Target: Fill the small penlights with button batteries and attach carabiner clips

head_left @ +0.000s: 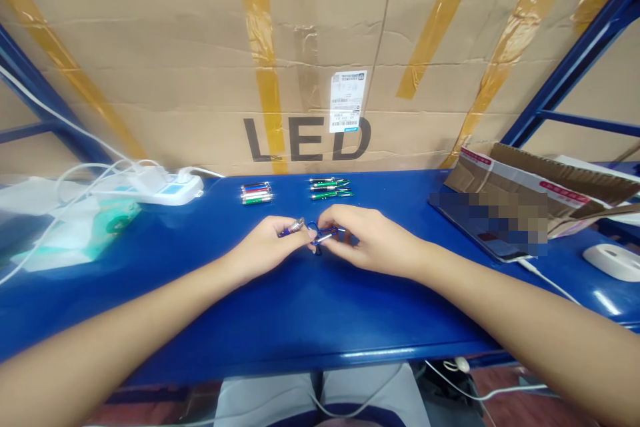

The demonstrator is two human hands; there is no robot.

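My left hand (270, 243) is closed, thumb against fingers, on a small blue tube with a silver end (294, 227), like a mini torch. Close beside it, my right hand (367, 237) pinches a blue loop-shaped clip with a silver bar (327, 236); the fingers partly cover it. The two hands almost meet, and I cannot tell whether the pieces are joined. Beyond the left hand lies a group of small red, silver and green tubes (257, 193). Further right is a second group of slim green and dark pieces with silver ends (330, 189).
A large taped cardboard box (200, 80) backs the blue table (280, 327). At left are a white power strip (175, 190), cables and a green-and-white packet (80, 233). On the right are a tablet-like device (470, 230), an opened carton (530, 180) and a white mouse (614, 261).
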